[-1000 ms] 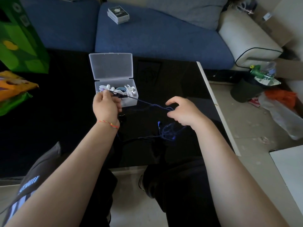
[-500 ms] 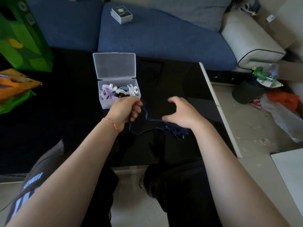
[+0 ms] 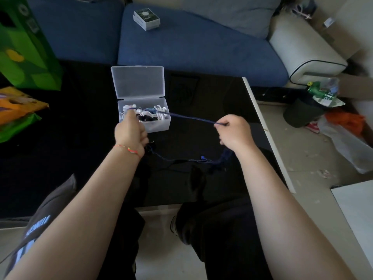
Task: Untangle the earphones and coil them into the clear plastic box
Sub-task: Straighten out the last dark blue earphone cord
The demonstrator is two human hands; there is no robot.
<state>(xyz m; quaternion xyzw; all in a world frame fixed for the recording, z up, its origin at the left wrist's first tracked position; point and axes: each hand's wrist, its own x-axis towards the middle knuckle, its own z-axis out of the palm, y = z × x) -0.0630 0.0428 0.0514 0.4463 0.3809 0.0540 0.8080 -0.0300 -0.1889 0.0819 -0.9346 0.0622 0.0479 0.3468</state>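
No writing is legible on the black surface (image 3: 212, 93), the green bag (image 3: 30, 55) or the clear plastic box (image 3: 145, 118), lid open. Since half a second ago, the left hand (image 3: 130, 130) and right hand (image 3: 235, 131), both pinching the blue earphones (image 3: 191, 118), have spread, pulling cord taut beside the box

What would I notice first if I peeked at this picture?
Probably the dark blue earphone cord stretched tight in the air between the left hand and the right hand, above the black table. Just behind the left hand sits the clear plastic box, lid open, with white and blue earphones coiled inside. A bright green bag stands at the far left.
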